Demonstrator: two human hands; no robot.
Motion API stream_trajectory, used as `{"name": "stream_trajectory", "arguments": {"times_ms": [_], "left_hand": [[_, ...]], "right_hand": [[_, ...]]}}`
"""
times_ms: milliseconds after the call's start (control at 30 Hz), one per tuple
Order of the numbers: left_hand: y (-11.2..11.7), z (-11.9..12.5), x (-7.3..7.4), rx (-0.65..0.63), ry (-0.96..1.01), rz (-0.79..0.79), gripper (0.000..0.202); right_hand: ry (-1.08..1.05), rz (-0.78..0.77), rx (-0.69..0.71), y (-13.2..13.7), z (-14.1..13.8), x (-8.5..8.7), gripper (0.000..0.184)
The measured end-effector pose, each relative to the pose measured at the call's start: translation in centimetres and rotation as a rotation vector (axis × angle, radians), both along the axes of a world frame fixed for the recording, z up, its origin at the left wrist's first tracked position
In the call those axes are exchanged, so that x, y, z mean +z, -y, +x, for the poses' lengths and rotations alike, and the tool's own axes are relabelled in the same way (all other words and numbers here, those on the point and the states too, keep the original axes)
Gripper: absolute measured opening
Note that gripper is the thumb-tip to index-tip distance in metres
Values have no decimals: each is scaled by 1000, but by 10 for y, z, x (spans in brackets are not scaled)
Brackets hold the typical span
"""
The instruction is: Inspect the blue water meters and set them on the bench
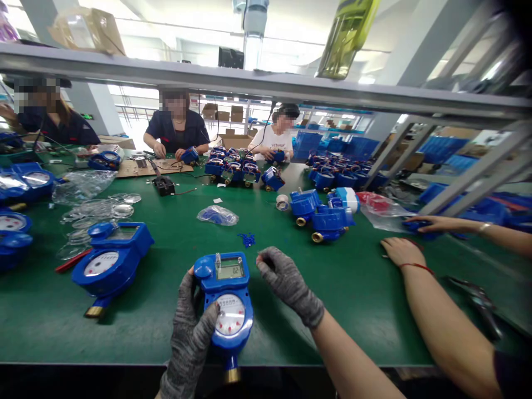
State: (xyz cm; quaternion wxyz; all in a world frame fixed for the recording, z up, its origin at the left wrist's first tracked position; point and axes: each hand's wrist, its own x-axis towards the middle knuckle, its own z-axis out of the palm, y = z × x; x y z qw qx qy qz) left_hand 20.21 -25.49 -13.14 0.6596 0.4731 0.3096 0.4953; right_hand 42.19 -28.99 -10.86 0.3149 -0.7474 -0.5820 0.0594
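A blue water meter with a small lit display and a white round dial stands at the table's front edge, its brass end towards me. My left hand, in a grey fingerless glove, grips the meter's left side, thumb over the dial's edge. Just right of the display is my right hand, gloved alike and apart from the meter. Its fingertips are pinched together; whatever is between them is too small to make out. Beyond the meter lie small blue parts and a clear plastic bag of blue pieces.
Another meter stands at left beside clear rings and a red-handled tool. Several blue meter bodies sit at right. A co-worker's arms reach in near pliers. A shelf crosses above; people work opposite.
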Motion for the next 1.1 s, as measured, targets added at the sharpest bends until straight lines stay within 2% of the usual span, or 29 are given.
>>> {"name": "stream_trajectory", "arguments": {"times_ms": [67, 167, 333, 533, 700, 833, 967, 1100], "left_hand": [[1, 0, 2, -2, -2, 12, 71], [1, 0, 1, 12, 1, 13, 71], [-1, 0, -3, 16, -8, 22, 73], [-2, -1, -3, 20, -30, 44, 72], [-2, -2, 3, -1, -46, 5, 75], [-2, -2, 0, -17, -34, -22, 74], [-3, -2, -6, 7, -61, 15, 72], [-3, -4, -7, 18, -92, 25, 70]], "right_hand": [[-76, 119, 143, 22, -20, 14, 11], [-34, 182, 273, 39, -39, 24, 7], [98, 179, 300, 36, -43, 30, 12], [260, 151, 397, 34, -40, 46, 15], [530, 171, 490, 39, -37, 44, 18], [668, 191, 524, 48, -38, 39, 20], [703, 162, 561, 55, -44, 41, 22], [676, 143, 565, 53, -45, 43, 20]]}}
